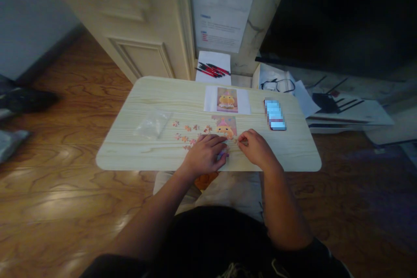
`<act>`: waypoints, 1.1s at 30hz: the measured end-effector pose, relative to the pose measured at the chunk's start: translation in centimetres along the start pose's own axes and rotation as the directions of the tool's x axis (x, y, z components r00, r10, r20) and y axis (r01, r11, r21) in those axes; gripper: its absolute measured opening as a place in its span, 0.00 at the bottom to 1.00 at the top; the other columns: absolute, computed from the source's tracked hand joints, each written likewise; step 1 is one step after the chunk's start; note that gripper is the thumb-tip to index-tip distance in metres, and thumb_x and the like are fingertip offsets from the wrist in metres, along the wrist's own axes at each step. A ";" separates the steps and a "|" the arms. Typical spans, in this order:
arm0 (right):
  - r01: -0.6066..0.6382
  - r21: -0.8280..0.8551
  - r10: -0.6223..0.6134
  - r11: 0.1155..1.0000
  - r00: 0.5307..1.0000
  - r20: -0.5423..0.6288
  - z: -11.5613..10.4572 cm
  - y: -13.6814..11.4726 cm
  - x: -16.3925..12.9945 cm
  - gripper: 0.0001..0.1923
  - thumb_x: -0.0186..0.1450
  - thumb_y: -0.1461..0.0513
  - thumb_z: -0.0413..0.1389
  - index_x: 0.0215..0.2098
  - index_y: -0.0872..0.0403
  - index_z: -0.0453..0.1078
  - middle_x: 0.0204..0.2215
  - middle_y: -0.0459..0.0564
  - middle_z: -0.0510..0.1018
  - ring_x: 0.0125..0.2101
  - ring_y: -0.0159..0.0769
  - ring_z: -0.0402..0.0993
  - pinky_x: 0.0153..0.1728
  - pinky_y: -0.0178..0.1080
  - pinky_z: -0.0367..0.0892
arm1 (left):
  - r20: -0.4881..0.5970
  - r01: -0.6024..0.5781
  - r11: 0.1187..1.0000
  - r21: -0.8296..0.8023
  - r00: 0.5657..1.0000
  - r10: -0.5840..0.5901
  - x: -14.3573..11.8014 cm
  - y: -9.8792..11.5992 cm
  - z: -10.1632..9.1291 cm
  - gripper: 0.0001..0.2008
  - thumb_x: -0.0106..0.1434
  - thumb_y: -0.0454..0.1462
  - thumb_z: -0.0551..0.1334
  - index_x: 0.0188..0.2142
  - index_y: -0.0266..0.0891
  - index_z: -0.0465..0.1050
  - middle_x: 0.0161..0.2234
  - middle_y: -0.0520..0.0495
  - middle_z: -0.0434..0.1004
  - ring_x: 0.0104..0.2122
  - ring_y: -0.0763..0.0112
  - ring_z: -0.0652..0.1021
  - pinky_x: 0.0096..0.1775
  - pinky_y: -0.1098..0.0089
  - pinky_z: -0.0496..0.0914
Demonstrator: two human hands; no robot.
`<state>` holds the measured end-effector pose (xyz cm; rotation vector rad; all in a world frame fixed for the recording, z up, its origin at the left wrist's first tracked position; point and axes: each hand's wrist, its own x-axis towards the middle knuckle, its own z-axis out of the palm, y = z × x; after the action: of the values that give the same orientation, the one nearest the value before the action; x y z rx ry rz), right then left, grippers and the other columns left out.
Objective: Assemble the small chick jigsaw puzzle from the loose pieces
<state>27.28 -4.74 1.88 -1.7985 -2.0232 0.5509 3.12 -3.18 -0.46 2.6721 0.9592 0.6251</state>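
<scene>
- Near the front edge of the pale wooden table (137,95), a partly built jigsaw (224,127) lies flat, its long axis running away from the person, picture upright toward them.
- Left hand (205,154) rests palm down over the jigsaw's lower left, fingers together and curled on small pieces; what it grips cannot be told.
- Right hand (256,147) sits just beside it, fingertips pinched together at the jigsaw's lower right corner.
- Loose pieces (187,134) scatter to the left.
- Beyond them lie a clear plastic bag (152,125), a reference picture (227,100) and a phone (275,114).
</scene>
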 end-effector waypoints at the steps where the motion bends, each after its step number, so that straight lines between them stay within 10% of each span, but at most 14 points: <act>1: -0.001 -0.008 0.001 1.000 1.000 -0.005 0.1 0.0 0.2 0.05 0.66 0.68 0.60 0.37 0.52 0.74 0.39 0.49 0.76 0.42 0.38 0.75 0.47 0.40 0.69 | -0.001 0.000 1.000 -0.001 1.000 0.000 0.0 0.0 0.0 0.15 0.69 0.43 0.60 0.51 0.43 0.79 0.59 0.45 0.78 0.56 0.53 0.77 0.54 0.51 0.69; 19: -0.146 -0.075 0.124 0.986 0.963 -0.239 -1.9 3.3 0.8 0.11 0.70 0.64 0.55 0.46 0.54 0.79 0.45 0.56 0.79 0.46 0.45 0.76 0.52 0.46 0.70 | -0.002 -0.002 1.000 -0.022 1.000 0.002 0.1 -0.1 -0.2 0.16 0.69 0.44 0.60 0.51 0.43 0.79 0.58 0.44 0.79 0.56 0.52 0.76 0.54 0.51 0.69; 33: -0.132 0.126 0.146 0.983 0.983 -0.109 -0.4 2.8 1.4 0.07 0.69 0.63 0.57 0.37 0.52 0.79 0.41 0.52 0.74 0.36 0.38 0.76 0.32 0.40 0.77 | 0.000 0.004 1.000 -0.022 1.000 -0.004 0.0 -0.1 0.0 0.14 0.69 0.44 0.60 0.50 0.44 0.80 0.58 0.44 0.79 0.56 0.52 0.76 0.54 0.51 0.70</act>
<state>29.69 -3.06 0.84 -1.8645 -1.7597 0.5788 3.07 -3.07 -0.47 2.6505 0.9525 0.6316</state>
